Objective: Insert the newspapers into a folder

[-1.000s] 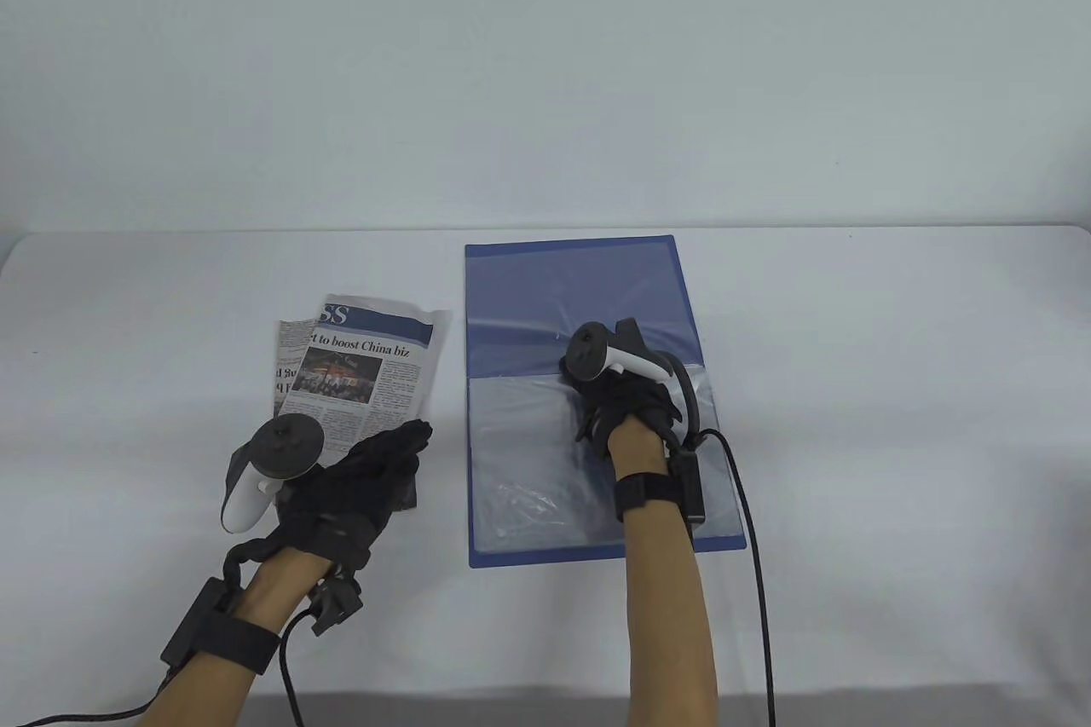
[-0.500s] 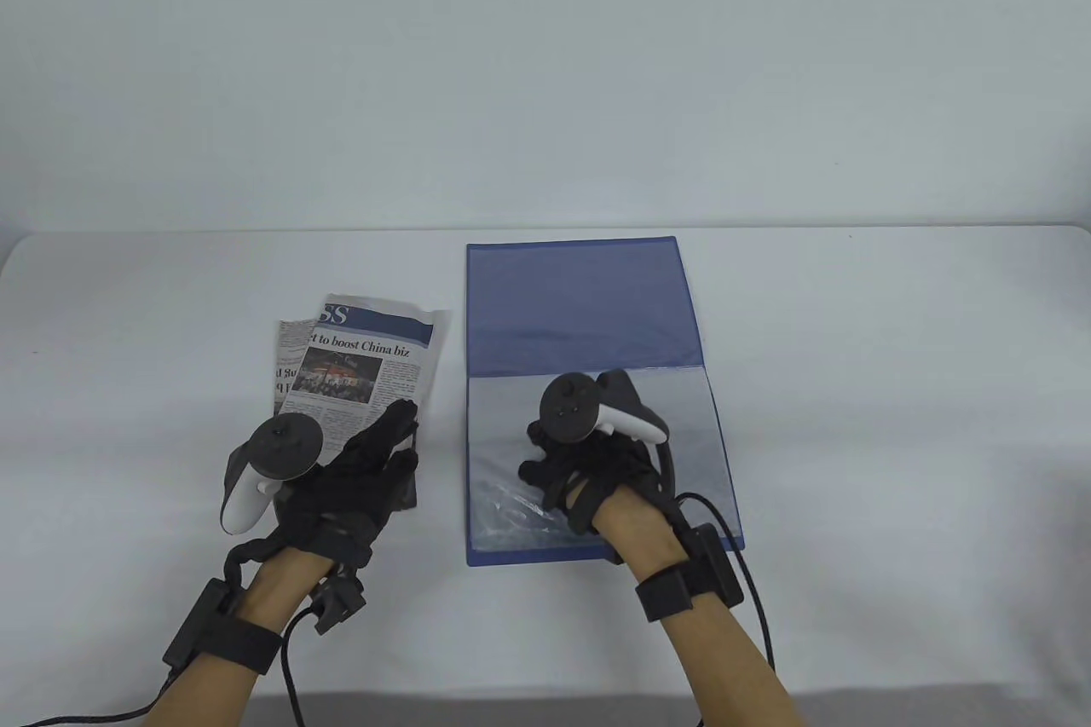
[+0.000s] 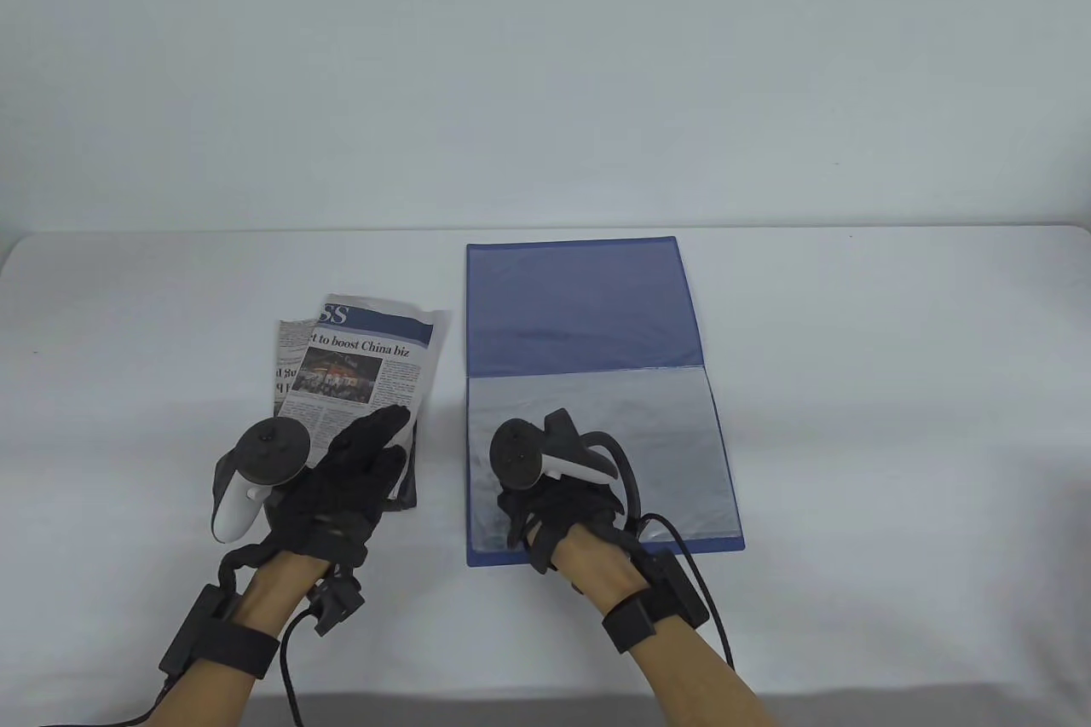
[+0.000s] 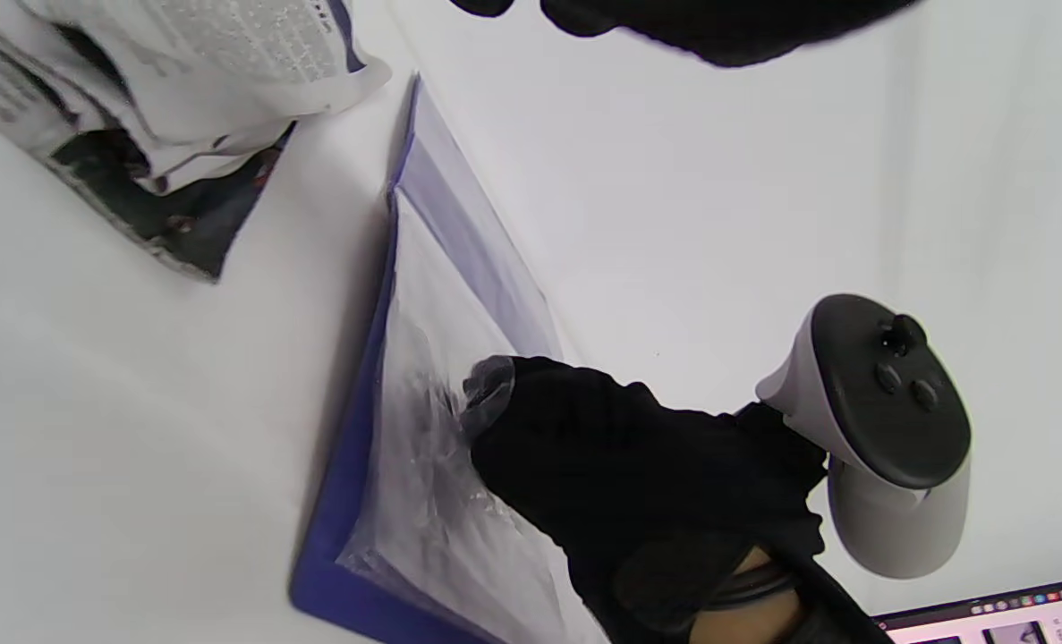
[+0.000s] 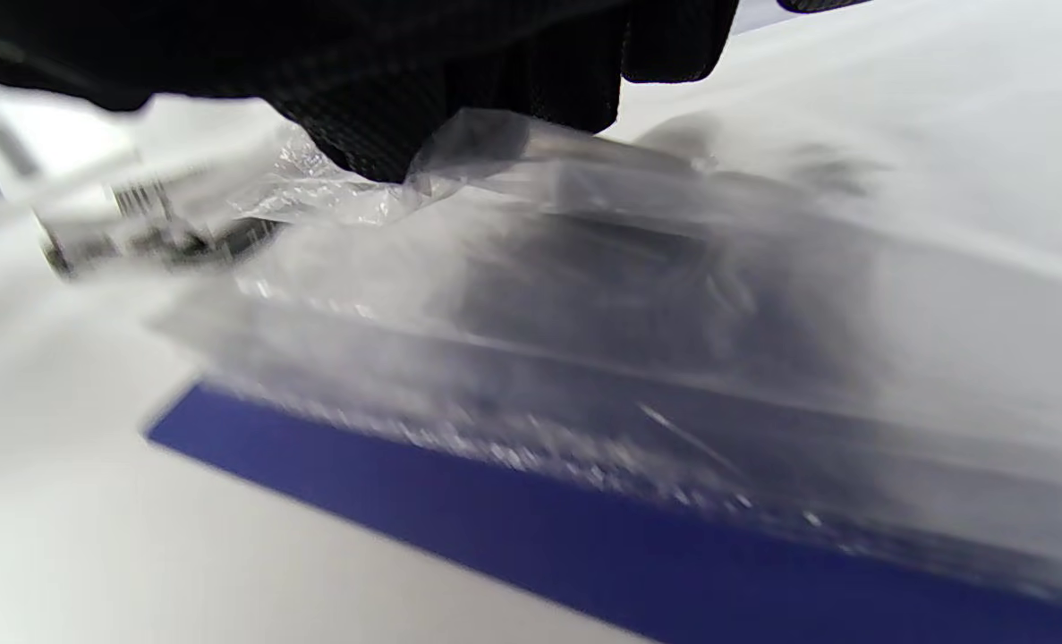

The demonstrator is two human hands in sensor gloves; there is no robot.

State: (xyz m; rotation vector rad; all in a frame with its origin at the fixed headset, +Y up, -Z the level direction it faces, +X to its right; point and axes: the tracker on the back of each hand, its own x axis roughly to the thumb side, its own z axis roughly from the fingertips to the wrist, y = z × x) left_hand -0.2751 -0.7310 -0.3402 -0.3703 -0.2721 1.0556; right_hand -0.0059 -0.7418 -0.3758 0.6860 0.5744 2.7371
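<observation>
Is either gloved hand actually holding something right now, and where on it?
The right hand pinches the folder's clear plastic sleeve at its near left corner. The left hand only rests on the newspapers.

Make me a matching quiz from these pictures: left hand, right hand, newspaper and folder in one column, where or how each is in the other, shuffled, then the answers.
1 left hand
2 right hand
3 newspaper
4 folder

A lies open on the table
B folded, left of the folder
C rests on the newspaper's near end
D holds the clear plastic sleeve

Pairs: 1-C, 2-D, 3-B, 4-A
</observation>
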